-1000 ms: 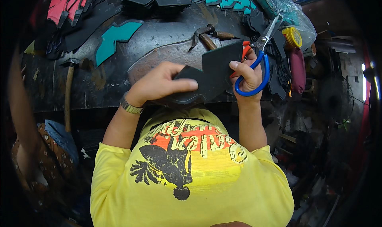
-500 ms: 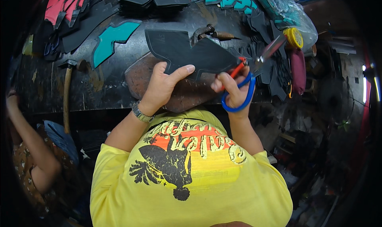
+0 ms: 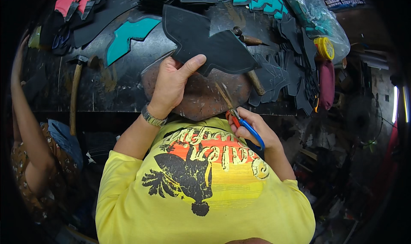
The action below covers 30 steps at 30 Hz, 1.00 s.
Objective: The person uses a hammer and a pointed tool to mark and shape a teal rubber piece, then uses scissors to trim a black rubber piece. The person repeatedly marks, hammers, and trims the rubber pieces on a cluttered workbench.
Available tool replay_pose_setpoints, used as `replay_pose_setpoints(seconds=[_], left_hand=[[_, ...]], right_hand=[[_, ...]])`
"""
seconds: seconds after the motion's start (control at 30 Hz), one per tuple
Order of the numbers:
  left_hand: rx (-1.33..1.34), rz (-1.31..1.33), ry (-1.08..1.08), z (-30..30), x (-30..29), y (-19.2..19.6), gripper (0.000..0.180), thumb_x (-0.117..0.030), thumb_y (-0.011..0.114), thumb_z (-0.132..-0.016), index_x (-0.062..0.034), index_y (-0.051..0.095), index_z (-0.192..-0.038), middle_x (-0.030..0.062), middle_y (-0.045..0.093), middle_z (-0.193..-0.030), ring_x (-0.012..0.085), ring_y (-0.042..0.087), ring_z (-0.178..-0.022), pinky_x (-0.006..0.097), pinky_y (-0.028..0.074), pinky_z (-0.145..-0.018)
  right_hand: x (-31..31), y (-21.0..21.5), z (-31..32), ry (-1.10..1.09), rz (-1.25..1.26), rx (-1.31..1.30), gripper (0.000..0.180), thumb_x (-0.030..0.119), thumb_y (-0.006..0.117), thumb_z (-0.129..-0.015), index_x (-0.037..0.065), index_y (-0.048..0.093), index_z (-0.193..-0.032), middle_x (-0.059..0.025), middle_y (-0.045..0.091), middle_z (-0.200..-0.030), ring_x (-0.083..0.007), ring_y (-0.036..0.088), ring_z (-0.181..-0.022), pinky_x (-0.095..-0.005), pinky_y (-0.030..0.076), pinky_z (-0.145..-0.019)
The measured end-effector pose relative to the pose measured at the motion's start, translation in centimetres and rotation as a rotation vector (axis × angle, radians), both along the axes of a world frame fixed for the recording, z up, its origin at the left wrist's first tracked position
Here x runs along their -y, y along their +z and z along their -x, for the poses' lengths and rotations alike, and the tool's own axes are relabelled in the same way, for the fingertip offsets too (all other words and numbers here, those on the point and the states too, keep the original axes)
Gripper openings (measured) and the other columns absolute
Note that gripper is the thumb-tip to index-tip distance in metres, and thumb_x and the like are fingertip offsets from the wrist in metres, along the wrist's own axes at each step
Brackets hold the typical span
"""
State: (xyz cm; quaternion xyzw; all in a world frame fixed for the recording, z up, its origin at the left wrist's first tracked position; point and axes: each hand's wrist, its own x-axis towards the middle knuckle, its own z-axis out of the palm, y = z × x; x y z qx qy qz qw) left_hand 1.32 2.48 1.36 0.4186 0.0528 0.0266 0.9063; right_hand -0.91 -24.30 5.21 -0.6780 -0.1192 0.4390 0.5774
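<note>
Pinching the black piece (image 3: pixel 192 43) at upper centre: left hand (image 3: pixel 172 85)! Right hand (image 3: pixel 259 127), apart below, centre-right, clasps blue-handled scissors (image 3: pixel 252 133).

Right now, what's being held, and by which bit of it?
The left grip holds the black sheet piece by its lower edge, left of the middle; the right grip holds the scissors by their handles.

Black flat two-lobed sheet panel (image 3: pixel 201 41): V-notch in far edge, pale line along the border, one lobe far-left, the other right. Near edge pinched in the left hand (image 3: pixel 172 83), thumb on top. Metal-bladed scissors with red and blue handles (image 3: pixel 233 112): in the right hand (image 3: pixel 261 126), nearer the wearer than the panel, blades slightly parted, tips pointing at panel's near edge, apart from it.
</note>
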Motion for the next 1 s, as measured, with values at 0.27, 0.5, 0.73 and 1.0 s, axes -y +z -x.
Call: replay_pose_setpoints(seconds=[0.27,0.5,0.73,1.0], left_hand=[[-0.027,-0.187,-0.048,0.4,0.6,0.4,0.021,-0.013,0.073,-0.096,-0.0019,0.07,-0.114,0.0041,0.074,-0.107,0.009,0.067,-0.094,0.026,0.054,-0.086],[-0.016,-0.11,-0.12,0.3,0.6,1.0,0.02,-0.016,0.063,-0.103,-0.0016,0.066,-0.117,0.0073,0.074,-0.107,0.0144,0.072,-0.088,0.031,0.062,-0.075],[-0.008,-0.075,-0.109,0.3,0.9,1.4,0.019,-0.018,0.062,-0.104,-0.0021,0.067,-0.115,0.0072,0.074,-0.103,0.0147,0.073,-0.085,0.032,0.063,-0.074],[-0.008,-0.095,-0.12,0.4,0.7,1.3,0.019,-0.017,0.061,-0.104,-0.0021,0.067,-0.114,0.0069,0.074,-0.103,0.0138,0.072,-0.086,0.031,0.063,-0.074]], right_hand=[[-0.9,-0.1,0.0,-0.092,-0.046,-0.013,0.037,0.039,0.072,-0.096,0.005,0.057,-0.098,0.0038,0.049,-0.08,-0.0043,0.045,-0.07,-0.023,0.038,-0.061],[-1.0,0.5,-0.1,-0.099,-0.033,-0.023,0.033,0.033,0.075,-0.095,0.005,0.056,-0.095,0.0055,0.048,-0.077,-0.0025,0.042,-0.068,-0.0214,0.035,-0.059],[-0.7,0.1,0.3,-0.129,-0.033,-0.047,0.036,0.037,0.076,-0.094,0.006,0.057,-0.094,0.0066,0.05,-0.074,-0.0013,0.044,-0.064,-0.0202,0.034,-0.056],[-0.5,-1.0,0.8,-0.148,-0.073,-0.044,0.04,0.044,0.075,-0.094,0.008,0.058,-0.094,0.0071,0.05,-0.067,-0.001,0.044,-0.054,-0.0197,0.032,-0.049]])
